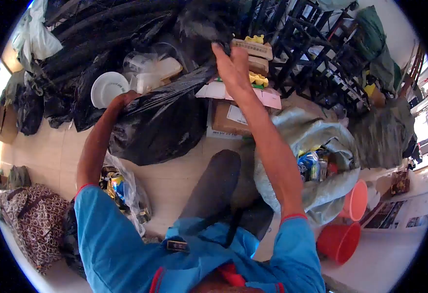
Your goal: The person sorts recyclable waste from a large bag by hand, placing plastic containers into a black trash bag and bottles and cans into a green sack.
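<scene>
A large black plastic bag [158,132] stands on the floor in front of me, its mouth stretched wide. My left hand [124,100] grips its near left rim, beside a round white plastic tub [109,89]. Farther out and to the right, my right hand [232,63] is closed on the bag's upper edge. Inside or just behind the bag's mouth show clear plastic containers [143,68] and a tan piece [169,67]; I cannot tell which of these lie in the bag.
To the right, a woven sack [297,132] holds cans and bottles. Cardboard boxes [228,117] stack beyond my knee. A clear bag of cans [131,190] sits at left, near a patterned bag [36,219]. Red buckets [340,242] and black metal frames [316,63] are at right.
</scene>
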{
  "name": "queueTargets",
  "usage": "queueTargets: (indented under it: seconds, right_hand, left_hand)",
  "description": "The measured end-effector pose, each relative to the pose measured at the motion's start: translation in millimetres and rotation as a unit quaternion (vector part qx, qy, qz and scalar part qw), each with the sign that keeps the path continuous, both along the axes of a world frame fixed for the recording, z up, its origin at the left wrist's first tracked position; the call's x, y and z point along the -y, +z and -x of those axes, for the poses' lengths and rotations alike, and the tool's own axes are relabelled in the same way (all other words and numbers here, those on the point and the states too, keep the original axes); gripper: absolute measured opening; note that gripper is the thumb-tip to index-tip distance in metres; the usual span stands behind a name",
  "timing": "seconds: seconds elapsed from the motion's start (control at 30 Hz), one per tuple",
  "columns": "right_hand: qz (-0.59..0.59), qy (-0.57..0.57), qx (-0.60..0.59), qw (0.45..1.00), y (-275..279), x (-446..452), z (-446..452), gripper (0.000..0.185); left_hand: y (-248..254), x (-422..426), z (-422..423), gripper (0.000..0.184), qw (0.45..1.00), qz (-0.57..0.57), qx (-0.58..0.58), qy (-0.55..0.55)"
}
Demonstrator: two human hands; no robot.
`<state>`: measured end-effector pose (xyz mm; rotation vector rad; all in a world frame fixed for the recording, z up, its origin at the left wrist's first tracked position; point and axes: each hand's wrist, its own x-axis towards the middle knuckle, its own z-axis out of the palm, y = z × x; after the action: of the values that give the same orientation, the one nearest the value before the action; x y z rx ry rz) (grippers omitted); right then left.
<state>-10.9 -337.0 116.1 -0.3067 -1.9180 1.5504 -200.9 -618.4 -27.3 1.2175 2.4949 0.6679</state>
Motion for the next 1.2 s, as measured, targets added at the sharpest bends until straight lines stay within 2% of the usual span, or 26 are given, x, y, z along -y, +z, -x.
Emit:
queueTargets:
  seconds: [0.03,0.07,0.13,0.17,0.2,0.23,0.27,0.3,0.33,0.4,0.47,0.5,0.53,0.6,0.63,0.67,0.7,0.73,0.8,0.9,0.93,1.0,1.03,1.07,1.13,1.2]
  right_hand:
    - [0.113,0.027,-0.010,0.993,-12.2,-7.0,10.6,0.032]
    - [0.111,0.021,-0.012,0.994,-24.7,-18.5,15.0,0.032]
    - [0.047,-0.030,0.075,0.996,-5.7,-12.9,-15.1,0.036]
    - [0.019,0.000,0.021,1.000,-39.3,-29.8,10.5,0.034]
    - [-0.019,-0.038,0.069,0.997,-49.8,-32.3,18.1,0.035]
    - [0.109,0.018,0.092,0.990,-49.5,-31.5,5.0,0.040]
    - [0.071,0.045,0.088,0.993,-64.1,-37.3,3.0,0.043]
    - [0.107,0.139,0.041,0.984,-53.4,-35.5,-26.1,0.045]
    - [0.078,0.154,0.066,0.983,-68.2,-45.9,-39.0,0.048]
    - [0.143,0.172,0.058,0.973,-80.7,-58.5,-87.5,0.050]
    - [0.134,0.122,0.005,0.983,-127.7,-95.4,-135.3,0.042]
    - [0.104,0.038,0.070,0.991,-148.5,-118.4,-158.5,0.033]
    - [0.139,-0.018,0.052,0.989,-167.9,-142.8,-193.3,0.030]
    - [0.149,-0.165,0.049,0.974,-221.7,-201.5,-263.2,0.028]
    - [-0.026,-0.255,0.171,0.951,-250.4,-236.9,-302.3,0.030]
    - [-0.192,-0.309,0.232,0.902,-259.7,-253.4,-332.3,0.037]
    - [-0.210,-0.362,0.394,0.818,-240.8,-249.7,-356.9,0.052]
    - [-0.206,-0.365,0.393,0.818,-245.0,-258.0,-378.2,0.052]
    - [-0.266,-0.303,0.527,0.748,-268.6,-273.0,-410.9,0.064]
    - [-0.230,-0.243,0.580,0.743,-272.7,-269.2,-407.2,0.065]
    - [-0.213,-0.228,0.606,0.732,-272.8,-265.3,-402.0,0.064]
    - [-0.192,-0.281,0.559,0.756,-282.9,-262.5,-395.7,0.065]
    - [-0.177,-0.331,0.511,0.773,-289.7,-264.9,-394.1,0.066]
    - [-0.175,-0.332,0.510,0.774,-295.3,-266.9,-395.9,0.066]
    - [-0.143,-0.336,0.452,0.814,-307.1,-272.1,-400.9,0.069]
    - [-0.139,-0.354,0.431,0.818,-291.5,-263.4,-405.1,0.072]
  left_hand:
    - [-1.4,-1.6,5.7,0.034,0.998,0.065,-0.014,0.014]
    - [-3.5,-3.1,11.6,0.035,0.991,0.132,-0.028,0.024]
    - [-49.1,15.8,54.1,0.038,0.994,0.002,0.017,-0.105]
    - [-47.4,13.4,53.9,0.039,0.995,0.009,0.013,-0.097]
    - [-44.7,13.7,49.1,0.040,0.997,0.018,-0.002,-0.075]
    - [-40.9,2.8,46.3,0.041,0.997,0.026,-0.014,-0.070]
    - [-43.1,0.2,49.3,0.042,0.998,0.030,-0.022,-0.060]
    - [-42.9,-5.8,47.4,0.043,0.998,0.035,-0.029,-0.050]
    - [-47.9,-8.6,50.4,0.044,0.997,0.043,-0.037,-0.043]
    - [-46.2,-4.3,45.4,0.047,0.996,0.055,-0.061,-0.019]
    - [-42.6,-0.4,38.6,0.050,0.994,0.067,-0.087,-0.001]
    - [-39.4,-0.1,35.6,0.052,0.994,0.077,-0.083,0.014]
    - [-36.6,-0.2,33.5,0.053,0.994,0.080,-0.074,0.030]
    - [-22.6,-8.9,32.4,0.054,0.988,0.113,0.057,0.092]
    - [-27.1,-4.0,38.3,0.053,0.986,0.104,0.081,0.104]
    - [-33.9,3.8,44.8,0.052,0.984,0.093,0.104,0.107]
    - [-39.2,13.9,51.1,0.052,0.983,0.078,0.126,0.107]
    - [-44.0,21.6,56.8,0.051,0.981,0.068,0.147,0.110]
    - [-50.8,34.2,65.8,0.050,0.975,0.050,0.184,0.115]
    - [-54.8,54.2,79.7,0.049,0.969,0.033,0.212,0.121]
    - [-54.0,59.1,83.6,0.049,0.973,0.034,0.200,0.113]
    - [-44.9,69.7,91.1,0.047,0.997,0.061,-0.040,0.027]
    - [-32.4,63.8,82.4,0.046,0.984,0.071,-0.160,-0.015]
    - [-18.1,60.3,74.5,0.043,0.973,0.079,-0.214,0.024]
    - [41.8,-3.3,-0.8,0.038,0.963,0.006,-0.244,0.114]
    - [83.9,-80.9,-87.9,0.033,0.970,-0.124,-0.169,0.126]
